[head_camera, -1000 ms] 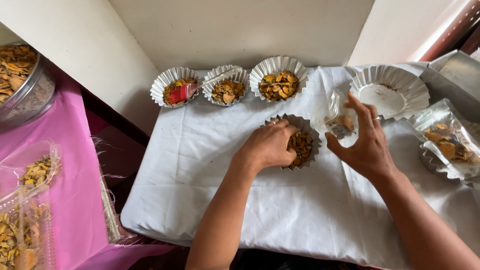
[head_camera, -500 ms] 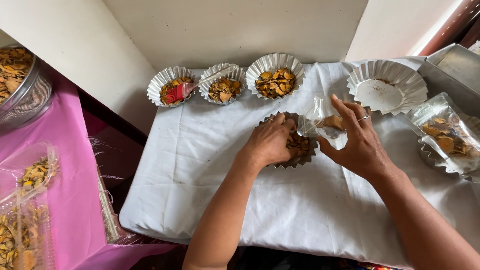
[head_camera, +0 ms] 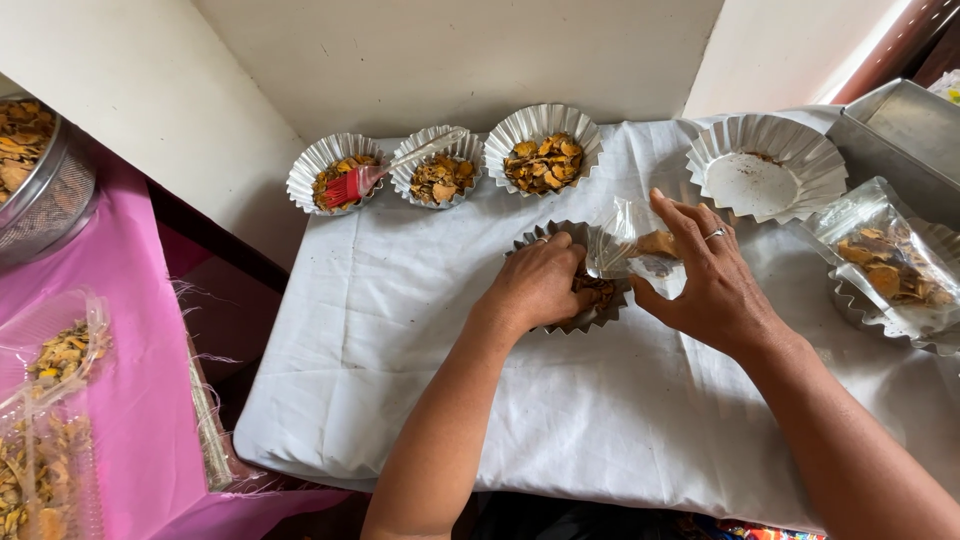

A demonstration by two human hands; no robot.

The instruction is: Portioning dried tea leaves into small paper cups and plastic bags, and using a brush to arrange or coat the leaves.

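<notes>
While the left hand (head_camera: 535,285) curls its fingers into the dried orange pieces (head_camera: 597,288) of the fluted foil cup (head_camera: 580,318) mid-counter, its grip closed over some of them, the right hand (head_camera: 705,283) pinches a small clear bag (head_camera: 630,245) just right of that cup, thumb and fingers clamped on the plastic.

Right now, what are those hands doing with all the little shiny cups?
A person's left hand reaches into a fluted foil cup of dried orange-brown pieces in the middle of the white cloth. The right hand holds a small clear bag open beside that cup, with a few pieces inside. Three filled cups stand in a row at the back, a red brush lying across two. An empty cup and a filled bag sit to the right.
</notes>
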